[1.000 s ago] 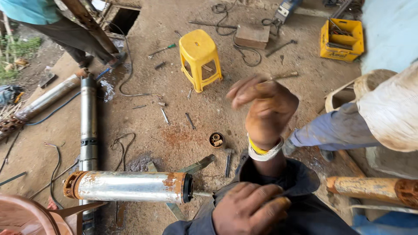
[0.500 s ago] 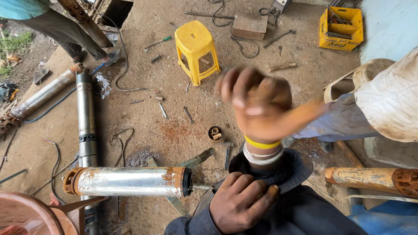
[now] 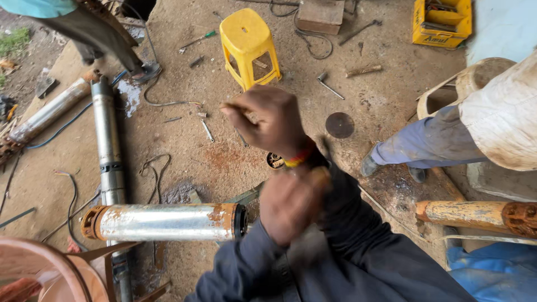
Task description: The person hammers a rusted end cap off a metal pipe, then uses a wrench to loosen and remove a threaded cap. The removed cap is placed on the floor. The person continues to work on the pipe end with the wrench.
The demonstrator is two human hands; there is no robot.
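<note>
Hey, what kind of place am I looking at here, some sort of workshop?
Most likely an open-sided repair workshop for well pumps: a rusty steel pump cylinder and a long steel pipe lie on the dirt floor, with loose hand tools and cables around a yellow plastic stool.

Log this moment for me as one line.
left hand: at right wrist, blurred | right hand: raised, fist closed, empty | wristband: yellow-red | metal cylinder: rusty, lying on floor | yellow stool: upright
</note>
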